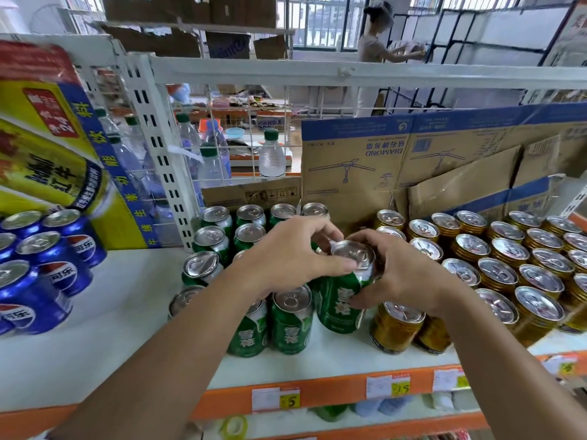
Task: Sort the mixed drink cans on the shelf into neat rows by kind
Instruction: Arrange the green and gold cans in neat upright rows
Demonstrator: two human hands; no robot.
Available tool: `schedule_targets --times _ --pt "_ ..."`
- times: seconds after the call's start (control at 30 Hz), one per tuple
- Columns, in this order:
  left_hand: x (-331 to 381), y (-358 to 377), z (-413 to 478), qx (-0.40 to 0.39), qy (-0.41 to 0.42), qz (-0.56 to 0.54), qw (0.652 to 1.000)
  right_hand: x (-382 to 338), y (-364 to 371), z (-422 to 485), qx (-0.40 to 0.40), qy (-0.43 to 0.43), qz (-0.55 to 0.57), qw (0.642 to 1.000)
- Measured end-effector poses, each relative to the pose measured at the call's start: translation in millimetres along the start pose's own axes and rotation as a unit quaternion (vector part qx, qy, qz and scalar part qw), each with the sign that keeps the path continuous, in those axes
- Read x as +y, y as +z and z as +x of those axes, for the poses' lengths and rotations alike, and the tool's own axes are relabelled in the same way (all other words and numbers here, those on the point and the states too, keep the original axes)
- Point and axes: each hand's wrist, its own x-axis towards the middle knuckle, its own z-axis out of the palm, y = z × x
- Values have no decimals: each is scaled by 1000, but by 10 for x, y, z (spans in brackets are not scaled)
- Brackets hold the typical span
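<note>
Handling: green can [341, 300], sealed and probably full, so weighty; thin wall dents, glossy side may slip.
Position: tilted at the green rows' [292, 322] right edge, just beside the gold cans [508, 274], base near the shelf [95, 328].
Left hand [295, 255]: fingers [320, 228] pinching its top rim.
Right hand [403, 277]: fingers [365, 239] wrapped round its upper body.
Best hold: mid-body (never the tab).
</note>
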Motion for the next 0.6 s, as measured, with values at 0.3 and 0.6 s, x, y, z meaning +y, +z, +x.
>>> schedule_targets --times 0.3,0.6 --pt "-439 -38 -62 -36 -45 281 958 225 260 141 -28 18 -196 980" --pt "-540 11 -162 -106 -40 310 944 448 398 128 -14 -7 -226 974"
